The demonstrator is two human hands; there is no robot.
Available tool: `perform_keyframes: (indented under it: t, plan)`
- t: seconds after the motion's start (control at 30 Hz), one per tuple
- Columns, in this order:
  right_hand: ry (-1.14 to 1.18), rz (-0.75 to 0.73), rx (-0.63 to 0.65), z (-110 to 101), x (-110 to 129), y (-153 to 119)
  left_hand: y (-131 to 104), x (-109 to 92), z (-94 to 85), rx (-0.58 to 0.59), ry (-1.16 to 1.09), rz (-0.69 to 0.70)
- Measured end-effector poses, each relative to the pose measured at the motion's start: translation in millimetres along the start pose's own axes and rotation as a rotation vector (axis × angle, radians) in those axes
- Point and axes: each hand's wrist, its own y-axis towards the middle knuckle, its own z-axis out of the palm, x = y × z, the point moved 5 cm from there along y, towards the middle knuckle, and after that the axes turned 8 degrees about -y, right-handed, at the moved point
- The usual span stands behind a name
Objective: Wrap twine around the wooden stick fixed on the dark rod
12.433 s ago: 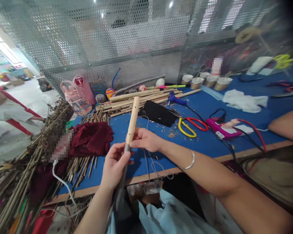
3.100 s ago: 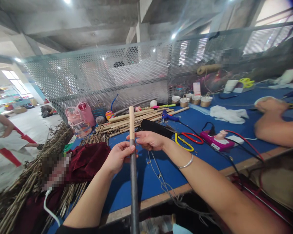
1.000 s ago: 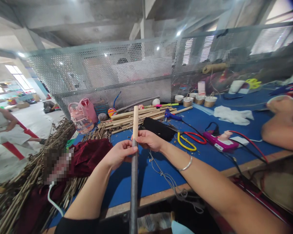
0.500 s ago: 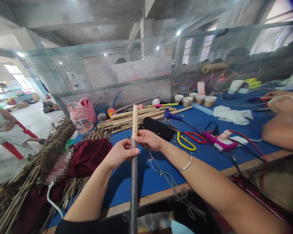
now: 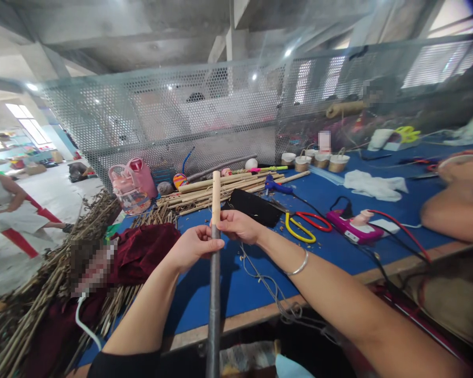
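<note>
A dark grey rod (image 5: 213, 304) stands nearly upright in front of me, with a pale wooden stick (image 5: 216, 193) at its top end. My left hand (image 5: 199, 245) pinches the grey rod just below the joint, thumb across its front. Fingers of my right hand (image 5: 236, 226) close on the lower end of the wooden stick, right at the joint. Small dark holes show in the pale wood. Thin grey cord (image 5: 270, 286) hangs from near my hands over the table edge.
On the blue table (image 5: 197, 310) lie wooden sticks (image 5: 236, 184), scissors (image 5: 299, 228), a blue glue gun (image 5: 278, 186), a black cloth (image 5: 254, 207) and a pink power strip (image 5: 355, 227). Dry stalks (image 5: 19, 325) and dark red cloth (image 5: 145, 252) are left. Another person's arm (image 5: 453, 210) rests at right.
The top of the stick has tilted slightly left, and my hands have shifted very little with it. At the right, the other person's hands have moved slightly.
</note>
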Motion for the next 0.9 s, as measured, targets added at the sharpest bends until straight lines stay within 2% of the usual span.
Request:
perform_keyframes:
  t: [0.2,0.4,0.47,0.6,0.8,0.9]
  plan:
    - [0.041,0.014,0.035,-0.5,-1.0,-1.1,-1.4,2.6,1.6,0.097,-0.105,-0.09]
    - [0.022,0.018,-0.007,-4.0,-0.8,-1.9,-1.3,-0.3,-3.3,-0.068,-0.002,0.002]
    - [0.038,0.025,0.016,-2.0,-0.7,-2.4,-2.2,-0.7,-2.6,-0.043,0.0,-0.021]
    - [0.044,0.007,0.071,2.6,1.2,-3.3,-3.7,0.5,4.6,0.09,-0.063,-0.081]
    - [-0.023,-0.011,0.014,0.7,1.5,-2.2,-0.1,-1.4,-0.4,-0.05,-0.062,0.022]
    - [0.013,-0.022,0.046,2.1,2.8,-2.4,-0.6,-0.7,1.6,0.022,-0.101,-0.03]
